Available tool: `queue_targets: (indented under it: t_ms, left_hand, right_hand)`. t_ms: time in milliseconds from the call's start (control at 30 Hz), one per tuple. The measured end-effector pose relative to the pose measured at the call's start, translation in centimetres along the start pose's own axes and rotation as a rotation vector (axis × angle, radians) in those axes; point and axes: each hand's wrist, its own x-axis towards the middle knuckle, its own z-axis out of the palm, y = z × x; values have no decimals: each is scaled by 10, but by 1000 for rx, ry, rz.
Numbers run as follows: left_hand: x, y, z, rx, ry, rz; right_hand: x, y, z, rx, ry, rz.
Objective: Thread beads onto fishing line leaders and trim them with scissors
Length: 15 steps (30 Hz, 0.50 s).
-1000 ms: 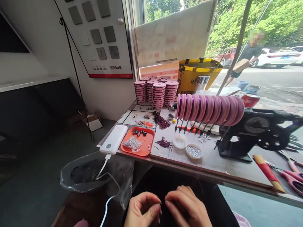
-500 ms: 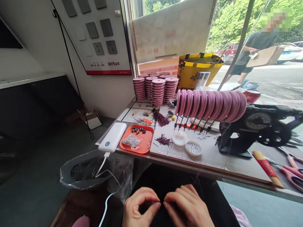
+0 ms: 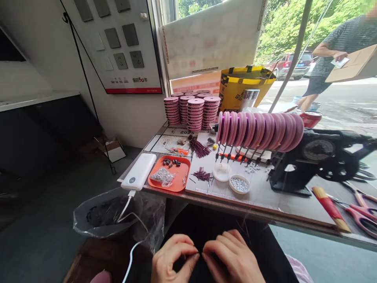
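My left hand [image 3: 176,257] is closed in a pinch, thumb against forefinger, over my dark-clothed lap. Close beside it my right hand [image 3: 231,255] pinches too, its fingertips nearly meeting those of the left. What they hold between them is too small to make out; some fine thread-like strands show just above the right hand. On the table in front stand a white dish of small silvery beads [image 3: 239,184], a pile of short dark-red pieces [image 3: 202,174] and an orange tray [image 3: 180,182] with a bag of small metal parts [image 3: 161,177].
A black winder [image 3: 324,153] carries a row of pink spools [image 3: 260,131]. Stacked pink spools [image 3: 195,114] and a yellow bag [image 3: 232,84] stand behind. Scissors [image 3: 363,220] and a brush [image 3: 331,208] lie right. A power bank [image 3: 139,171] sits left, above a plastic-lined bin [image 3: 97,212]. Outside, a person carries a cardboard box [image 3: 353,65].
Both hands stay pinched together, shifted only slightly. The view has turned a little. Outside, the person with the box has moved to the right and nearer.
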Motion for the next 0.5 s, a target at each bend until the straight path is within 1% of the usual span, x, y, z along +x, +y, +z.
queue_targets:
  t_ms: [133,267,433,500]
  left_hand:
    - [-2,-1,1,39,34,66]
    - [-3,-1,2,53,18,85]
    - [0,2,4,43,-6,123]
    - [2,3,5,53,-8,130]
  right_hand:
    - [5,-4,-2,-30,32,-13]
    - [7,-6,0,-27,63,-10]
    - [2,-4,3,13,-20,5]
    - [0,-3,2,17,-31,24]
